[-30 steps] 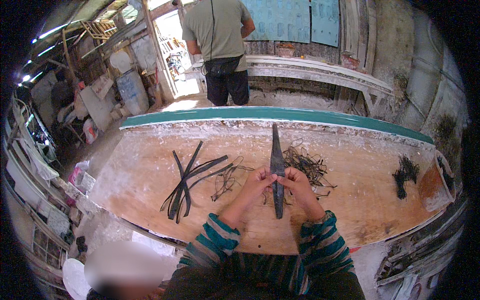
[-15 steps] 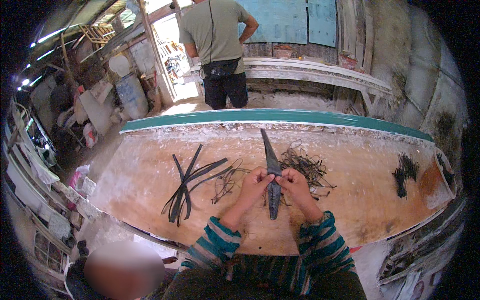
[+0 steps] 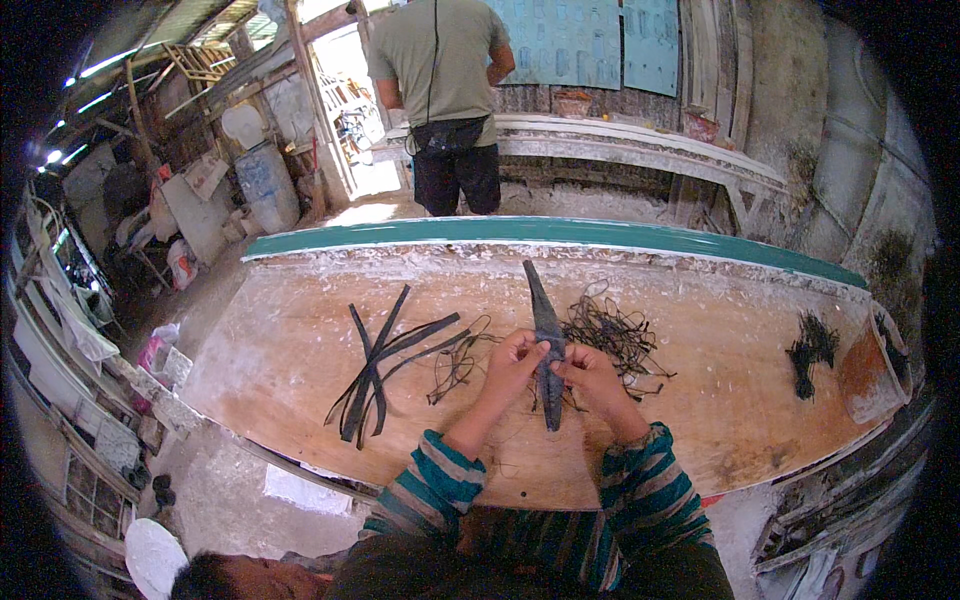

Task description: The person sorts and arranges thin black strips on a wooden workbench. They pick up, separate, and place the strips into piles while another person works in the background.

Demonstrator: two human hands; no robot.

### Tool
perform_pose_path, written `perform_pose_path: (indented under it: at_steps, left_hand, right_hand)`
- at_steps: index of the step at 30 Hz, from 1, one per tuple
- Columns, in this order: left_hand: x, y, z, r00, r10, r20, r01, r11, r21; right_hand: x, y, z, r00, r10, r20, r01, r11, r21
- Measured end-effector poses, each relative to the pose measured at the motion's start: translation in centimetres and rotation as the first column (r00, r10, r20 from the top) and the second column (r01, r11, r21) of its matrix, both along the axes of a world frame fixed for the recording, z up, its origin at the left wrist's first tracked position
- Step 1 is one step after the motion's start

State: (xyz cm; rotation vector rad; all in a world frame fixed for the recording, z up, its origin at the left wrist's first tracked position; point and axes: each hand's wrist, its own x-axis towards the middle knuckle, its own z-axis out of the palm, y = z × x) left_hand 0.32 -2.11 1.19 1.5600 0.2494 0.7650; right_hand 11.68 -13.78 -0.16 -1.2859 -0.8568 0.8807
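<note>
Over the middle of the wooden table (image 3: 260, 385), a long dark tapered strip (image 3: 541, 300) points away from me, wide at its centre and narrow at both ends. My left hand (image 3: 513, 362) grips its left edge, thumb on top. From the other side my right hand (image 3: 590, 375) pinches the same strip near its middle. Its material looks like rubber or stiff cloth; I cannot tell which. Right behind my right hand lies a tangle of thin black cords (image 3: 615, 335). To the left are several flat black strips (image 3: 372, 365), with thin loose dark loops (image 3: 455, 370) nearer my left hand.
A small black cord bundle (image 3: 808, 355) lies at the right, beside a tipped orange-brown container (image 3: 868, 375). A green board (image 3: 550, 232) edges the table's far side. Beyond it a person (image 3: 440, 80) stands, back turned, at a whitish bench (image 3: 640, 140). Another person's head (image 3: 240, 578) shows lower left.
A band across the strip's middle, seen earlier between my fingers, no longer shows; the strip looks flatter there. The person at lower left has moved down, uncovering a round white thing.
</note>
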Motion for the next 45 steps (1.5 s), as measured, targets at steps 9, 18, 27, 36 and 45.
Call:
perform_pose_path:
  at_steps: [9, 18, 27, 36, 45]
  left_hand:
    - [0.1, -0.5, -0.1, 0.985, -0.155, -0.075, 0.148, 0.985, -0.085]
    - [0.0, -0.2, -0.2, 0.996, -0.053, -0.076, 0.056, 0.998, 0.029]
    - [0.1, -0.1, 0.2, 0.999, 0.035, -0.003, -0.035, 0.999, -0.037]
    - [-0.2, -0.6, 0.8, 0.974, -0.213, -0.072, 0.196, 0.961, -0.194]
    - [0.2, 0.1, -0.9, 0.994, -0.091, -0.055, 0.087, 0.993, -0.086]
  right_hand:
    - [-0.3, -0.5, 1.5, 0.99, -0.142, 0.023, 0.14, 0.987, 0.074]
    - [-0.3, -0.2, 1.0, 0.99, -0.138, -0.002, 0.137, 0.985, 0.108]
    - [-0.2, -0.1, 0.5, 0.999, 0.049, -0.008, -0.049, 0.999, 0.005]
    - [-0.2, -0.6, 1.3, 0.992, -0.058, -0.111, 0.075, 0.984, 0.159]
    - [0.6, 0.2, 0.0, 0.995, -0.104, -0.001, 0.103, 0.985, 0.135]
